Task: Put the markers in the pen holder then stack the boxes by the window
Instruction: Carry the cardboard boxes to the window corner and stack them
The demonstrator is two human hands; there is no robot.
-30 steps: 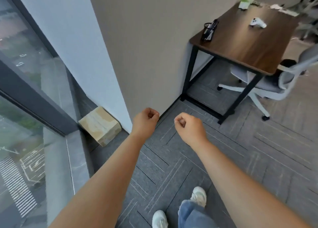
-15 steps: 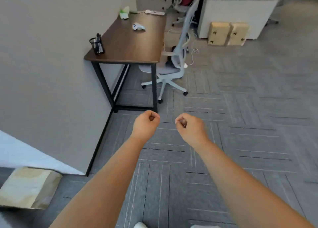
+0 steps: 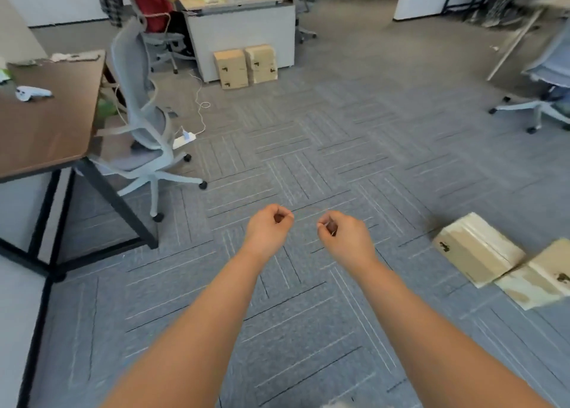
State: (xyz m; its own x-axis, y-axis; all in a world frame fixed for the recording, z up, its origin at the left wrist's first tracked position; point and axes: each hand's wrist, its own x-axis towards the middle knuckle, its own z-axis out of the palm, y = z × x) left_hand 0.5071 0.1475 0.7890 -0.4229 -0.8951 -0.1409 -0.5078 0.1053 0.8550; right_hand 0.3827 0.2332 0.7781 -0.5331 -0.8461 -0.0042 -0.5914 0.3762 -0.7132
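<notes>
My left hand (image 3: 267,229) and my right hand (image 3: 344,235) are held out in front of me over the carpet, both curled into loose fists with nothing in them. Two tan cardboard boxes lie on the floor at the right: one box (image 3: 475,251) close to my right hand, a second box (image 3: 540,275) beside it at the frame edge. Two more upright boxes (image 3: 245,65) stand side by side against a white desk far ahead. The pen holder and the window are out of view.
A brown desk (image 3: 46,124) with black legs stands at the left, a grey office chair (image 3: 138,124) beside it. A white power strip with cable (image 3: 185,136) lies on the carpet. A seated person in red (image 3: 151,0) is at the far desk. Another chair (image 3: 546,99) is at the right.
My view has swung right, away from the window and wall. The box by the window and the pen holder have left the frame; two boxes at the right came into view. Both hands stay fisted.
</notes>
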